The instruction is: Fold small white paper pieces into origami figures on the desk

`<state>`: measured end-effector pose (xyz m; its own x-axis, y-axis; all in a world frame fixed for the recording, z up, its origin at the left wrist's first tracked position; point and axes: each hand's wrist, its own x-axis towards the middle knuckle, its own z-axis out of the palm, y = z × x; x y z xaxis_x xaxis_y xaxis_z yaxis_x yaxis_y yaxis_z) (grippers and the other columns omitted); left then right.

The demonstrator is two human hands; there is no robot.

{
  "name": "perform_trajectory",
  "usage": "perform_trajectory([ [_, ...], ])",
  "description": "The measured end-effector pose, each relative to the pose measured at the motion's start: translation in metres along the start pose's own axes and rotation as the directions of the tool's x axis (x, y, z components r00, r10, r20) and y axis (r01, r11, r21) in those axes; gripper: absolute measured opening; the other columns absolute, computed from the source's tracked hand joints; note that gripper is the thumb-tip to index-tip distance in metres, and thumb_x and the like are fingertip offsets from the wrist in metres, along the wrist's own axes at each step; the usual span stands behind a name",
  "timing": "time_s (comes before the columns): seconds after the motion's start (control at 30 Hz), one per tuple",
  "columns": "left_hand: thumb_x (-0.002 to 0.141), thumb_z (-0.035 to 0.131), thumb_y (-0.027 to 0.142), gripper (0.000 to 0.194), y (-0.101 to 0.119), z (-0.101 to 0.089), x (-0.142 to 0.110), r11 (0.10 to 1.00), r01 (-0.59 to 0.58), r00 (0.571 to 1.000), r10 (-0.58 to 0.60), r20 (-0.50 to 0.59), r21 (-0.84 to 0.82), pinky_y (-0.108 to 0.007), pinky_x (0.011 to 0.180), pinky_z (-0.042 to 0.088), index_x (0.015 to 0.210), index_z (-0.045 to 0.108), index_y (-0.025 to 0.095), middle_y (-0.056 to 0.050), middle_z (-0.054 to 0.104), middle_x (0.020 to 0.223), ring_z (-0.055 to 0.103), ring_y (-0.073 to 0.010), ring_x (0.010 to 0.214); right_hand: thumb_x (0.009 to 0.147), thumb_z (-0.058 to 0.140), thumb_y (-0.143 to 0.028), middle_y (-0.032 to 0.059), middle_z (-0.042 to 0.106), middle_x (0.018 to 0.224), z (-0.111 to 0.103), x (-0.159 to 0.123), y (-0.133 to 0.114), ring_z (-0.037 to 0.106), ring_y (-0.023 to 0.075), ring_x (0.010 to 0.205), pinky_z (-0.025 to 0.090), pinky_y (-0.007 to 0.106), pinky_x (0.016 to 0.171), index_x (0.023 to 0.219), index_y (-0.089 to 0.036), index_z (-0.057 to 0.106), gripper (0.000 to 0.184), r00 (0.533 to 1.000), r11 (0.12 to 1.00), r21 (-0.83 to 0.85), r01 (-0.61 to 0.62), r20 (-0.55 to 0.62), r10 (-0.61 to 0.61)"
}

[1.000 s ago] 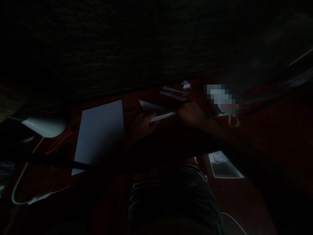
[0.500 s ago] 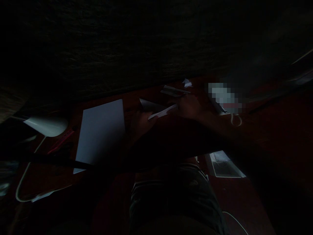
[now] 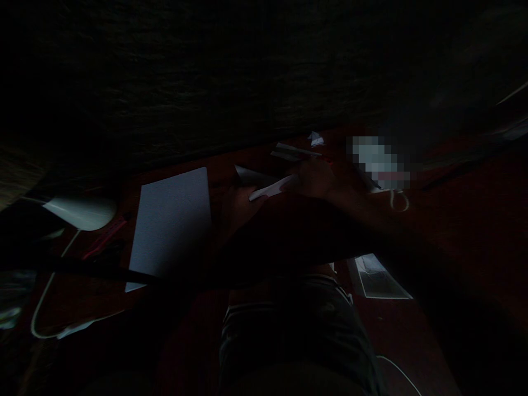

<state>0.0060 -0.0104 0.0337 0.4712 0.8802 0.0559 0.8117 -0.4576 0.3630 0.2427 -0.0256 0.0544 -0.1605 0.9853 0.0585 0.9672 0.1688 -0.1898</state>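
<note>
- Dim room; dark red table (image 3: 454,231) barely lit.
- Your left hand (image 3: 239,212) and right hand (image 3: 315,179) both touch a folded paper (image 3: 270,190) mid-table; finger closure cannot be made out.
- Blank sheet (image 3: 173,220) lies left of it, scraps (image 3: 295,152) just beyond.

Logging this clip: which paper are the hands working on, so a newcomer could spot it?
On the dark reddish table, right of the big flat white sheet, the left hand and right hand meet. Between them is the folded paper piece, small, narrow, creased, unlike that flat sheet.
</note>
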Motion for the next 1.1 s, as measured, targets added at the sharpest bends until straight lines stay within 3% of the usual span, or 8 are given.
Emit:
perform_trajectory([
  [0.2, 0.097, 0.06, 0.048, 0.035, 0.0, 0.001, 0.0, 1.0, 0.003, 1.0, -0.003, 0.007, 0.012, -0.038, 0.081, 0.057, 0.098, 0.079, 0.019, -0.009, 0.08, 0.092, 0.073, -0.0272, 0.087, 0.089, 0.075, -0.055, 0.0114, 0.082, 0.108, 0.001, 0.0, -0.003, 0.075, 0.0382, 0.104, 0.06, 0.046, 0.084, 0.115, -0.027, 0.084, 0.04, 1.0, 0.998, -0.065, -0.023, 0.003, 0.024],
  [0.4, 0.095, 0.063, 0.04, 0.036, -0.004, 0.006, 0.0, 0.999, -0.041, 0.996, 0.039, -0.075, -0.032, -0.044, 0.098, 0.056, 0.125, 0.073, 0.023, -0.008, 0.079, 0.118, 0.071, -0.0298, 0.109, 0.085, 0.079, -0.055, 0.011, 0.082, 0.105, 0.006, 0.007, -0.001, 0.076, 0.0348, 0.098, 0.06, 0.045, 0.083, 0.122, -0.026, 0.081, 0.047, 0.999, 1.0, -0.016, 0.0, -0.047, -0.001],
  [0.57, 0.097, 0.061, 0.036, 0.035, -0.005, 0.006, 0.0, 0.994, -0.061, 0.994, 0.053, -0.091, -0.089, -0.043, 0.099, 0.056, 0.127, 0.071, 0.021, -0.008, 0.078, 0.122, 0.072, -0.0283, 0.11, 0.088, 0.076, -0.052, 0.0146, 0.08, 0.117, -0.001, 0.007, -0.009, 0.075, 0.0391, 0.109, 0.061, 0.047, 0.086, 0.13, -0.024, 0.077, 0.051, 0.996, 0.997, -0.039, -0.063, 0.057, 0.065],
  [0.9, 0.093, 0.066, 0.031, 0.035, -0.005, 0.005, 0.002, 0.979, -0.062, 0.996, 0.049, -0.072, -0.193, -0.041, 0.097, 0.057, 0.127, 0.069, 0.026, -0.004, 0.078, 0.12, 0.073, -0.0264, 0.108, 0.094, 0.071, -0.035, 0.0207, 0.073, 0.134, -0.013, 0.006, -0.022, 0.071, 0.0417, 0.119, 0.056, 0.045, 0.093, 0.139, -0.015, 0.068, 0.05, 0.988, 0.999, 0.01, -0.054, 0.144, 0.052],
  [0.97, 0.092, 0.067, 0.028, 0.036, -0.006, 0.005, 0.002, 0.973, -0.083, 0.994, 0.066, -0.087, -0.218, -0.041, 0.099, 0.057, 0.128, 0.069, 0.026, -0.003, 0.078, 0.122, 0.072, -0.0266, 0.111, 0.095, 0.071, -0.034, 0.0222, 0.071, 0.137, -0.01, 0.008, -0.026, 0.069, 0.0431, 0.121, 0.056, 0.047, 0.096, 0.143, -0.014, 0.064, 0.053, 0.989, 0.998, 0.025, -0.056, 0.138, 0.052],
  [1.1, 0.092, 0.07, 0.029, 0.038, -0.007, 0.008, 0.003, 0.959, -0.128, 0.986, 0.097, -0.132, -0.252, -0.04, 0.101, 0.056, 0.13, 0.067, 0.027, -0.003, 0.077, 0.124, 0.071, -0.0269, 0.115, 0.086, 0.079, -0.053, 0.0247, 0.058, 0.152, 0.0, 0.009, -0.035, 0.059, 0.0502, 0.132, 0.05, 0.063, 0.108, 0.149, -0.016, 0.056, 0.077, 0.991, 0.994, 0.015, -0.104, 0.085, 0.102],
])
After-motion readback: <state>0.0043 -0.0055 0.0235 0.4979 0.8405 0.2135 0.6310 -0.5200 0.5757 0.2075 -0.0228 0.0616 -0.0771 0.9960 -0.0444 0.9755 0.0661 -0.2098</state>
